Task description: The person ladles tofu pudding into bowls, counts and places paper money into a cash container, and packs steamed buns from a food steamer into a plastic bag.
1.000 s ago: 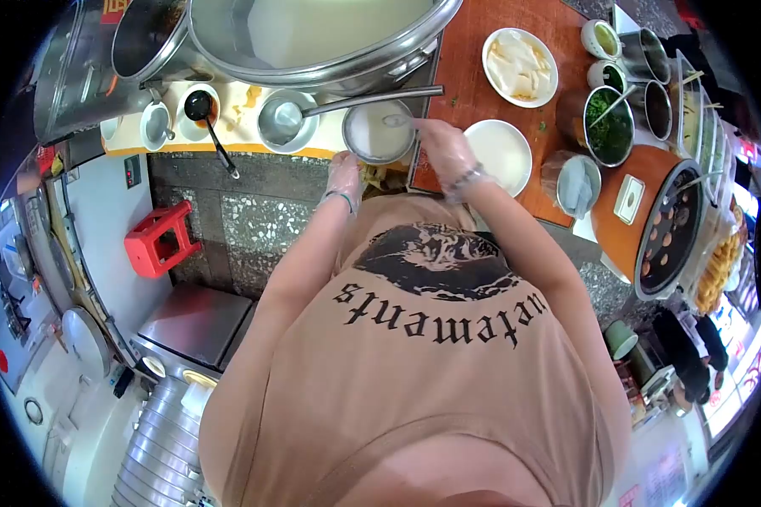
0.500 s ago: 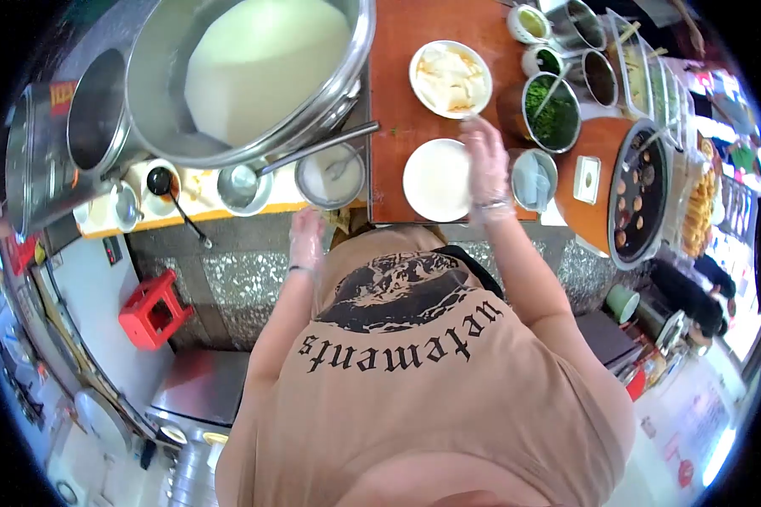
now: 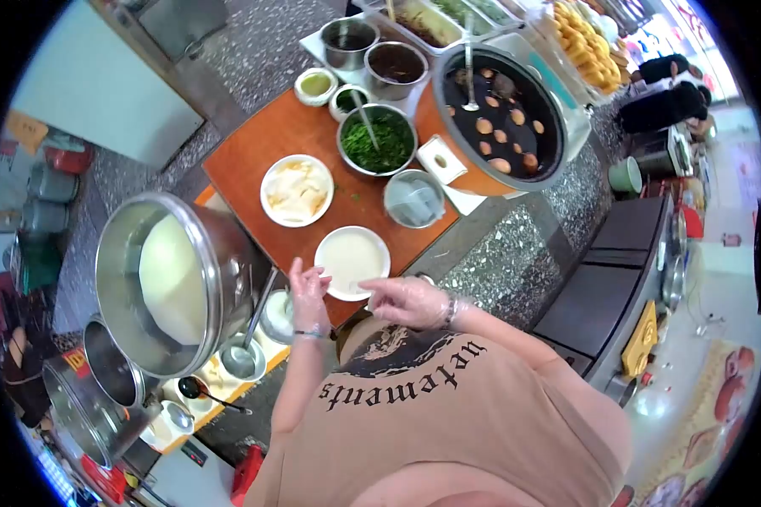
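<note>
Both my hands wear clear plastic gloves. At the near left edge of a white bowl of milky white liquid is my left hand, fingers apart and holding nothing. My right hand reaches in from the near right, index finger stretched toward the bowl's near rim, the other fingers partly curled. I see nothing in it; whether it touches the rim I cannot tell. Behind stands a second white bowl with soft white curds and brown sauce.
The orange-brown table also bears a steel pot of chopped greens, a container with clear plastic inside and a large pot of eggs in dark liquid. A big steel pot and a ladle are at left.
My view has turned toward the right. My right hand has moved from the bowl's right side to its near rim, and my left hand has come up beside the bowl.
</note>
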`<state>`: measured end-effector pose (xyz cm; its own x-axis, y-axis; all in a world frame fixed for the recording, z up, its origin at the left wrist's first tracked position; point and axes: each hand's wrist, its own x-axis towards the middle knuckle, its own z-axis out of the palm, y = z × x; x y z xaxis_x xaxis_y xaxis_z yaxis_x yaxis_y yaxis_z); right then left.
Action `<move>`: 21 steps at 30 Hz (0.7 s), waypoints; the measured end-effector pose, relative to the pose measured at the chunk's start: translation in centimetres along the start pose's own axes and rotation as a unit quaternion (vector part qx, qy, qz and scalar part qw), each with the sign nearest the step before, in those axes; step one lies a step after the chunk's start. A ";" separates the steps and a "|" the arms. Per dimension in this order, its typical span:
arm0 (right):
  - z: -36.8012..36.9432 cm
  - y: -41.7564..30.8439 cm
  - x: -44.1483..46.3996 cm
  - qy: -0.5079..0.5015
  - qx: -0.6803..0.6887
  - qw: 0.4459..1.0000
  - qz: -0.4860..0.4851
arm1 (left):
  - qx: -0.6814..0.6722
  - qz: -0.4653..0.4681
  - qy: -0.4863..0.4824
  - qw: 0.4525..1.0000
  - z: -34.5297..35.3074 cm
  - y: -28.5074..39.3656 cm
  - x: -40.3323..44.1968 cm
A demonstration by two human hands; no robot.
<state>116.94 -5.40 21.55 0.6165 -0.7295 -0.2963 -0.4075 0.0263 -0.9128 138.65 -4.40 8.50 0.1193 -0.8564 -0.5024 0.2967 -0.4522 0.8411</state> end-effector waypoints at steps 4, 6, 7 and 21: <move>-2.9 4.2 -5.7 0.082 -0.017 0.996 -0.013 | 0.078 0.062 0.027 0.995 3.3 2.2 1.6; -5.3 5.9 -9.5 0.110 0.006 0.994 0.008 | 0.075 0.081 0.046 0.993 6.0 3.0 1.9; -6.3 7.0 -11.6 0.104 0.012 0.995 -0.001 | 0.141 0.119 0.052 0.981 7.8 3.4 1.8; -28.5 27.4 -44.4 0.381 0.049 0.919 0.088 | 0.293 0.395 0.016 0.870 41.7 0.4 -7.9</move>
<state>59.22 8.25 17.74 -0.1195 -0.9739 -0.1932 -0.3701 0.2243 -0.9015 98.26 -8.22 21.15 0.0953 -0.9545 0.2825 -0.4236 0.2179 0.8792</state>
